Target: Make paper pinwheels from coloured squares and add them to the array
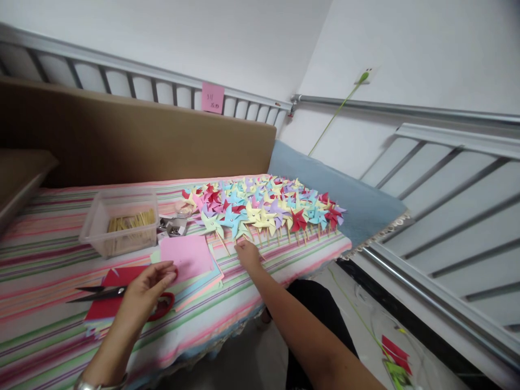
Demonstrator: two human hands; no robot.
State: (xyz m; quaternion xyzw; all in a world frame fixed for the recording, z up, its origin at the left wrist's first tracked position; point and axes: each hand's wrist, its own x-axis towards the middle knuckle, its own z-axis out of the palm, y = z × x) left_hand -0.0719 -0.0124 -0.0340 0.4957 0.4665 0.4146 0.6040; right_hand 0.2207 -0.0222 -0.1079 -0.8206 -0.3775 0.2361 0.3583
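Observation:
My right hand (248, 255) is closed at the front edge of a dense spread of paper pinwheels, its fingertips pinched at the stick of a light blue pinwheel (234, 218). A pale green pinwheel (212, 222) lies just left of it. My left hand (148, 284) hovers over black-bladed scissors (108, 293) with red handles, its thumb and fingers apart and nothing visible between them. The scissors lie across red paper (125, 275) cut at its edge. Right beside the left hand is a stack of coloured paper squares, topped by a pink sheet (187, 254).
A clear plastic box (95, 216) holds several thin wooden sticks. Small metal pieces (173, 227) lie beside it. The striped cloth (227, 295) covers the surface. A brown board (162, 146) stands behind, a blue padded panel (337, 179) at right. A pink note (213, 98) hangs on the rail.

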